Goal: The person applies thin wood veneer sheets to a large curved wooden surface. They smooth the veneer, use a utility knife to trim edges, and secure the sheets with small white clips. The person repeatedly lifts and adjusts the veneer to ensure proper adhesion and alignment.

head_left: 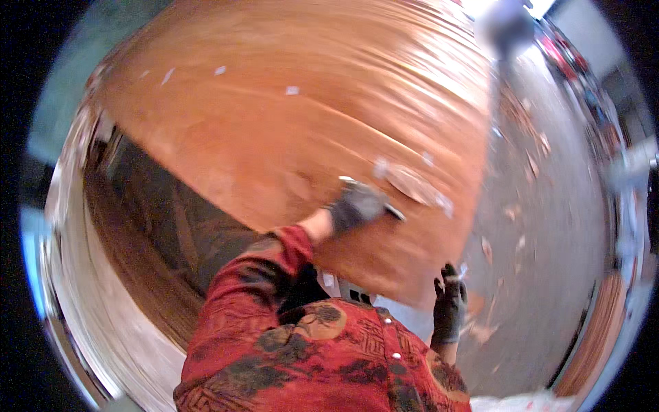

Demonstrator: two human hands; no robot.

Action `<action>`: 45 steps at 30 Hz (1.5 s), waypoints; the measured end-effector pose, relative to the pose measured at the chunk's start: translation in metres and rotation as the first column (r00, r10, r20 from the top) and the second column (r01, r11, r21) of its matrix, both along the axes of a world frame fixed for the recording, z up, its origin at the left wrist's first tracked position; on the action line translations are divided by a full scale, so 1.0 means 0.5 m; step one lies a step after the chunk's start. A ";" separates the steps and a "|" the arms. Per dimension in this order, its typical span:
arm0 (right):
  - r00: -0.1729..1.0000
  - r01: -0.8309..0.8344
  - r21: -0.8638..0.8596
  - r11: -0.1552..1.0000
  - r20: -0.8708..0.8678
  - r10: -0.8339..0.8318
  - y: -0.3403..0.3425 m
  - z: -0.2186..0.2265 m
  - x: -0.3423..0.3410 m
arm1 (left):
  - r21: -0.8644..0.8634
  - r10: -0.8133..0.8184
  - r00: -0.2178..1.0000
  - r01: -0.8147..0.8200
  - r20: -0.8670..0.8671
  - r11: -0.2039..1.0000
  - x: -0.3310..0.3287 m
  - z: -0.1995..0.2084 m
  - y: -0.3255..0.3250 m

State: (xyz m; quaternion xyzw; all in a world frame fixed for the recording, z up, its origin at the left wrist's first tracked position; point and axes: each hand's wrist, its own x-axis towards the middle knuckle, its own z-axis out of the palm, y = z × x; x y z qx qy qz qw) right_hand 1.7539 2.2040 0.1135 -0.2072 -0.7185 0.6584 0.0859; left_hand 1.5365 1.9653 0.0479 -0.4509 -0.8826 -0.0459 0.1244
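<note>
My left hand point(358, 206), in a dark glove, is closed around a flat tool point(395, 211) over an orange-brown wood veneer sheet point(268, 151). Only the tool's pale, metallic-looking ends show on either side of the fist, so its exact kind is hidden. Just beyond that hand lies an oval veneer patch point(412, 185), with small whitish tape pieces point(379, 167) around it. My right hand point(449, 305), also dark-gloved, is raised off the sheet's near right edge. Its fingers point up and stand apart, with a small pale bit at the fingertips that I cannot make out.
More small white pieces point(292, 90) dot the sheet's far left. To the right, veneer scraps point(486, 248) litter the grey floor point(542, 275). Left of the sheet is a dark recess point(158, 199) bordered by a brown stack edge point(123, 254). A blurred dark shape point(506, 29) stands at the far right.
</note>
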 end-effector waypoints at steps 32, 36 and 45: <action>0.824 0.517 -0.630 0.579 0.184 -0.536 0.722 -0.186 0.342 | 0.330 0.742 0.669 -0.689 -0.052 0.645 0.118 0.054 0.147; 0.848 0.488 -0.614 0.620 0.166 -0.504 0.899 -0.193 0.269 | 0.400 0.873 0.394 -0.878 0.287 0.265 0.192 0.105 0.277; 0.987 0.077 -0.455 0.887 -0.088 -0.131 1.111 -0.073 -0.077 | 0.440 0.251 0.373 -0.837 0.893 -0.324 0.155 0.184 0.550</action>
